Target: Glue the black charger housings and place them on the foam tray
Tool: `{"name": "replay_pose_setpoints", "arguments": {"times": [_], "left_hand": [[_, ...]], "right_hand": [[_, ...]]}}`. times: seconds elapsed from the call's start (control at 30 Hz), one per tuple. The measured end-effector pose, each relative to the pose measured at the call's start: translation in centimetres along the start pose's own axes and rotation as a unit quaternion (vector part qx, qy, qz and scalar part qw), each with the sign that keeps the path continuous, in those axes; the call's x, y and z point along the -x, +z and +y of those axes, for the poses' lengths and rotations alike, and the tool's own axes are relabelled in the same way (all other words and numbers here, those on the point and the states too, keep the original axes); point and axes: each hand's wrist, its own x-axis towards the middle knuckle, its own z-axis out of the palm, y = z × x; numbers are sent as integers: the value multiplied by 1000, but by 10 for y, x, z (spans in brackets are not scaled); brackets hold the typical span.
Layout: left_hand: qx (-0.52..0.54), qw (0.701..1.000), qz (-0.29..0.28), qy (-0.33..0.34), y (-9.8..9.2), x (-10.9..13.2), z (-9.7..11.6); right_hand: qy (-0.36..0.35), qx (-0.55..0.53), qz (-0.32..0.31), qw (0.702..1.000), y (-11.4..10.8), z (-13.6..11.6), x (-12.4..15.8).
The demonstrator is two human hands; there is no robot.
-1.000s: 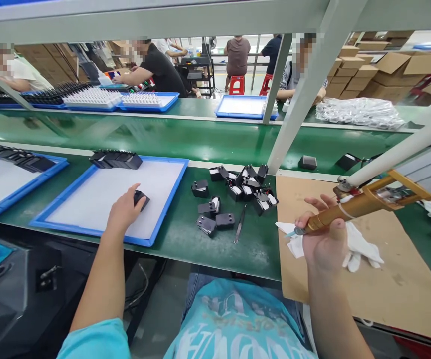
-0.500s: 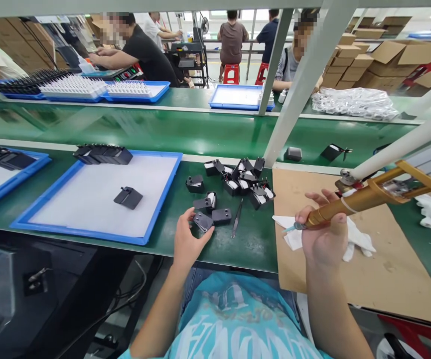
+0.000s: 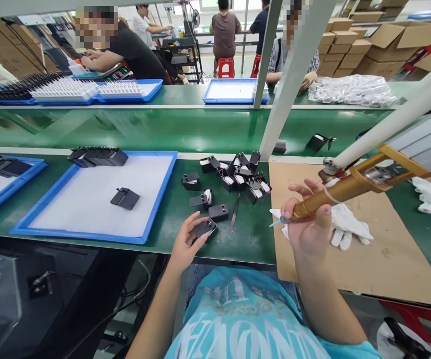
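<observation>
My left hand [image 3: 186,243] pinches a small black power adapter case [image 3: 205,228] between thumb and fingers, near the table's front edge. In my right hand [image 3: 310,232] rests a gold glue dispensing gun [image 3: 344,194], fingers curled round its front end. Its pale blue needle tip [image 3: 276,223] points left, apart from the case. Just behind the held case lies another black case [image 3: 218,212]. Metal tweezers [image 3: 233,214] lie to its right. A pile of open black cases [image 3: 241,172] with white parts inside sits farther back.
A blue-rimmed tray [image 3: 144,238] at left holds a row of black cases and one lone case [image 3: 125,198]. Brown cardboard [image 3: 379,264] and a white glove [image 3: 350,227] lie under the gun. A slanted metal post [image 3: 280,107] rises behind. Several people sit beyond the green conveyor [image 3: 163,130].
The glue gun and my right hand have come a little to the left. The case in my left hand is turned and tilted differently. The whole view has shifted slightly.
</observation>
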Motion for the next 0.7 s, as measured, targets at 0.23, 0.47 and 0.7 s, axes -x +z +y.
{"name": "replay_pose_setpoints", "arguments": {"times": [0.23, 0.47, 0.7], "left_hand": [[-65, 997, 39, -5, -10, 2, 1], [-346, 932, 34, 97, -2, 10, 3], [-367, 917, 67, 140, 23, 13, 22]], "right_hand": [[11, -47, -25, 999, 34, 6, 4], [31, -83, -43, 995, 68, 10, 12], [36, -149, -82, 985, 90, 9, 22]]}}
